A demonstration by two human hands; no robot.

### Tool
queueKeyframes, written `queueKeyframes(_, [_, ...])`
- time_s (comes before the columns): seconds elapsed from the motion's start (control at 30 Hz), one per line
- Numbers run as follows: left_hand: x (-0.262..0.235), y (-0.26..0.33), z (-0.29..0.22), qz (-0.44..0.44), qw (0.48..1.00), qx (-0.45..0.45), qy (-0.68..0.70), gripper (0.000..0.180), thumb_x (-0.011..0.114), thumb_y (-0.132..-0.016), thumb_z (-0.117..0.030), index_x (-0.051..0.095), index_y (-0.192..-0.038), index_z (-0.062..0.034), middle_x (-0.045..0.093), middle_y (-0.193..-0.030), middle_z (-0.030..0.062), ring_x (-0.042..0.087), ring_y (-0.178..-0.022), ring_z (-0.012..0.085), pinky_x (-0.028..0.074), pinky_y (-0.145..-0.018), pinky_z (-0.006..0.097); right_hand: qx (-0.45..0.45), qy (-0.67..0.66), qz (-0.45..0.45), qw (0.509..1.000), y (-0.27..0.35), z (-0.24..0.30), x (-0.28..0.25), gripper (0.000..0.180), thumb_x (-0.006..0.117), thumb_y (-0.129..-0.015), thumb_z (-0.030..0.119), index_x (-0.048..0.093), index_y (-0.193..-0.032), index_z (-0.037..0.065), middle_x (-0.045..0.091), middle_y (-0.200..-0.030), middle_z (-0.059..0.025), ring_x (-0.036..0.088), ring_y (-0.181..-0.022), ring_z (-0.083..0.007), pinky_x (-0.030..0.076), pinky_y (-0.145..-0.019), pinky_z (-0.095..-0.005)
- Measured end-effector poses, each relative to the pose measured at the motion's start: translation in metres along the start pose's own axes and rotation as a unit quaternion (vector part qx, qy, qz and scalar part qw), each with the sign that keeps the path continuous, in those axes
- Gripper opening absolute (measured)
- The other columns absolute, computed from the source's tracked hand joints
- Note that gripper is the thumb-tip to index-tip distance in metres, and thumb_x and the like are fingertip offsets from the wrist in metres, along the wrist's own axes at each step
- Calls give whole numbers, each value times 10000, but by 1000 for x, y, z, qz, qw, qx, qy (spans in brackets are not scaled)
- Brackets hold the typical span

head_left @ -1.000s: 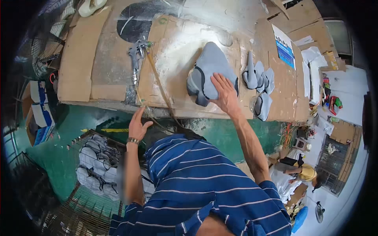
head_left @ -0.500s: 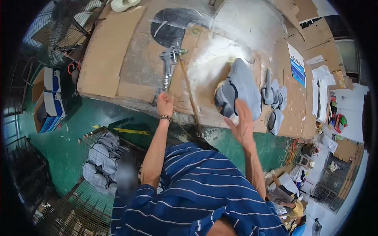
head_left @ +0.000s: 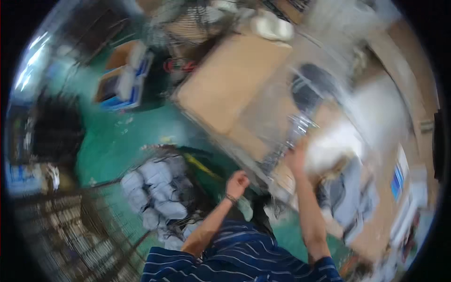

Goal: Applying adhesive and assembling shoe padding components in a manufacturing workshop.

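Motion blurs the picture. My right hand is at the lower end of a silver spray gun lying on the cardboard-covered table; its fingers are too smeared to tell whether they grip it. My left hand hovers just off the table's front edge, its fingers curled closed; anything inside them is hidden. Below it is a pale greenish-grey shape that I cannot identify. To the right of my right hand lie grey, curved, fabric-like pieces in a blurred pile.
A wire cage holding several grey padded pieces stands on the green floor at left. Farther off is an open box with blue and white sides. On the table are a cardboard sheet, a dark round patch and a cream-coloured object.
My view has swung left. My right hand has left the grey pieces and come to the spray gun. My left hand has moved away from the gun's lower end, off the table edge.
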State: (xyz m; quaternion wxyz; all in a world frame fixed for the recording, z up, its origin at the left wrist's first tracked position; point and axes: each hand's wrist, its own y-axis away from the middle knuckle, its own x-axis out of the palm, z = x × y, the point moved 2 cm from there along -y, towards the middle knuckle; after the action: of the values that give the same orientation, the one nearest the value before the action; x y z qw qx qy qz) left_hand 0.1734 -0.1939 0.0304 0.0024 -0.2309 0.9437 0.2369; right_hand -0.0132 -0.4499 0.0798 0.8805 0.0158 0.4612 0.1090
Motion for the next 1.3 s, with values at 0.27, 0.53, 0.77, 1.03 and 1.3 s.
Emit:
queueKeyframes(0.27, [-123, 63, 63, -170, 977, -97, -83, 403, 734, -925, -179, 600, -1294, -90, 730, -945, 82, 695, -870, 189, 558, -811, 359, 46, 112, 19, 993, -78, -13, 43, 852, 779, -778, 212, 364, -1485, -20, 507, -1413, -304, 543, -1285, -456, 443, -1093, -476])
queueKeyframes(0.53, [-103, 51, 72, -172, 982, -9, -73, 369, 732, -903, -171, 645, -1254, -95, 729, -978, 103, 703, -917, 185, 559, -815, 364, 173, -102, 14, 979, -45, 23, -36, 589, 727, -833, 289, 562, -1310, -16, 682, -1020, -145, 666, -936, -273, 525, -898, -371])
queueKeyframes(0.77, [-41, 31, 49, 10, 998, -40, 57, 404, 706, -956, -77, 581, -1336, -24, 702, -981, 75, 678, -816, 145, 569, -660, 285, 96, -127, 15, 987, 151, 45, -109, 341, 690, -790, 244, 671, -1038, 11, 709, -933, -259, 685, -897, -453, 535, -829, -505])
queueKeyframes(1.03, [53, 88, 38, 159, 985, 11, -61, 375, 739, -941, -100, 623, -1290, -24, 706, -987, 66, 680, -821, 132, 559, -660, 259, 33, -128, -51, 990, 405, -66, -240, 544, 719, -716, 174, 671, -1251, 92, 709, -963, -199, 687, -873, -424, 561, -787, -479])
queueKeyframes(1.3, [213, 192, 7, 315, 909, 96, -257, 377, 715, -957, -154, 632, -1303, -29, 721, -1102, 96, 691, -933, 167, 574, -808, 311, 49, -210, -256, 942, 574, -167, -367, 687, 676, -651, -60, 642, -1329, 49, 670, -1155, -193, 657, -1086, -369, 529, -953, -412])
